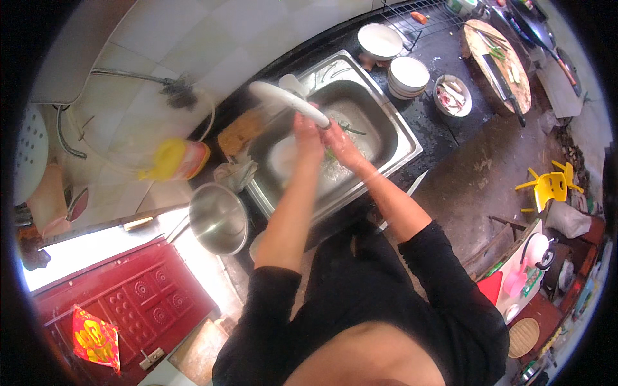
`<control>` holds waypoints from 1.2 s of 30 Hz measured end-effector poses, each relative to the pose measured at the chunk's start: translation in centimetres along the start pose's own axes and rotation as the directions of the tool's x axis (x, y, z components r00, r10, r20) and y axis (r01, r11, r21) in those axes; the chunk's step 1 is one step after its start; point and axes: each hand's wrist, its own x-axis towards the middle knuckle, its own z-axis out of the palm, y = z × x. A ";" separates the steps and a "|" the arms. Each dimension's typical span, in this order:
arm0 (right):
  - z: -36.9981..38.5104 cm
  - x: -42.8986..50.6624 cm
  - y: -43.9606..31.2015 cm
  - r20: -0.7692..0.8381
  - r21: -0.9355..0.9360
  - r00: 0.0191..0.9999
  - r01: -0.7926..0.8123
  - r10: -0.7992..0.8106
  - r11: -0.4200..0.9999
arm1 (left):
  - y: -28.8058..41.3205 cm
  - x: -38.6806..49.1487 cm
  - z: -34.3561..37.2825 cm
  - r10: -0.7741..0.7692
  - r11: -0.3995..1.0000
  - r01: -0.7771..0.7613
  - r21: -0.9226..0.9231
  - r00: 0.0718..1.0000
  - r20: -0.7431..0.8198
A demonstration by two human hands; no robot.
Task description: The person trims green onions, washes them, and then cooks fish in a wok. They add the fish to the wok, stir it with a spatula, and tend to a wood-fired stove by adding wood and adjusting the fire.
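Note:
Over a stainless steel sink (404, 137), my left hand (308, 132) and my right hand (342, 144) are close together, right below the end of a white curved faucet (289, 100). Both hands look wet. The faucet and my blurred left hand hide part of the space between them, so whether anything is held is unclear. Green vegetable pieces (355, 129) lie in the basin beyond my right hand. Left of my left forearm, a pale round object (284, 155) sits in the basin, blurred.
White bowls (409, 75), a bowl with food pieces (452, 96) and a round wooden cutting board (514, 72) with a kitchen knife (499, 79) stand on the right counter. A metal basin (218, 219) and a yellow-capped bottle (181, 159) are at the left. A yellow chair (550, 187) stands farther right.

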 end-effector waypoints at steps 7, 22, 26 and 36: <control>-2.0 -1.8 -0.3 0.430 -0.653 0.898 0.240 0.091 0.718 | 7.8 -0.7 -2.7 -0.028 0.992 0.004 -0.126 0.982 -0.188; -8.7 3.1 14.3 0.169 -0.975 0.848 0.071 0.502 0.208 | 27.0 -13.0 -3.2 0.302 0.900 -0.282 -0.332 0.953 0.009; -5.6 2.2 17.2 0.063 -0.976 0.865 -0.050 0.498 0.211 | 25.9 -13.8 -1.7 0.211 0.874 -0.197 -0.443 0.977 -0.018; -1.1 6.3 9.8 0.414 -0.383 0.823 -0.232 0.390 0.894 | 10.8 -8.1 -4.1 -0.245 0.952 0.253 0.173 0.967 -0.065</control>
